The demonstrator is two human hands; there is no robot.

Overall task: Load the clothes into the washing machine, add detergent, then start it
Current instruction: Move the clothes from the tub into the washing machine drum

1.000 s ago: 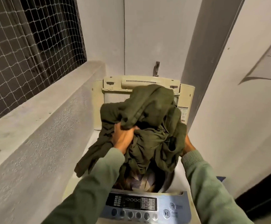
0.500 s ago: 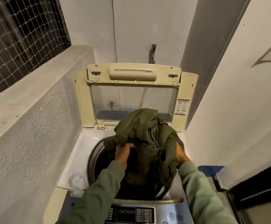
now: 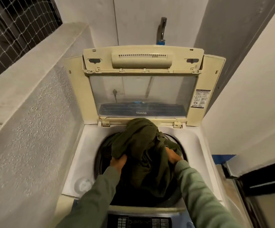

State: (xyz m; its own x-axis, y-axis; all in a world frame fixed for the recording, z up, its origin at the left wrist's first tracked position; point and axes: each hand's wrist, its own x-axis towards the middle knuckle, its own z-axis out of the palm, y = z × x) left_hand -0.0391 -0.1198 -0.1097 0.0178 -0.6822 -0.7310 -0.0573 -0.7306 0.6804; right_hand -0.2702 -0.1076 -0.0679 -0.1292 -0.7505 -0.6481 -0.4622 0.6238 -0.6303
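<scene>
Both arms reach forward and down from the bottom edge of the view, each in a green sleeve with a ribbed cuff. The left hand [image 3: 118,162] sits at the left of the bundle it grips, its fingers curled and buried in the fabric, knuckles up. The right hand [image 3: 172,156] is a little farther forward on the other side, closed into the folds, its fingers mostly hidden. The forearms converge toward each other.
</scene>
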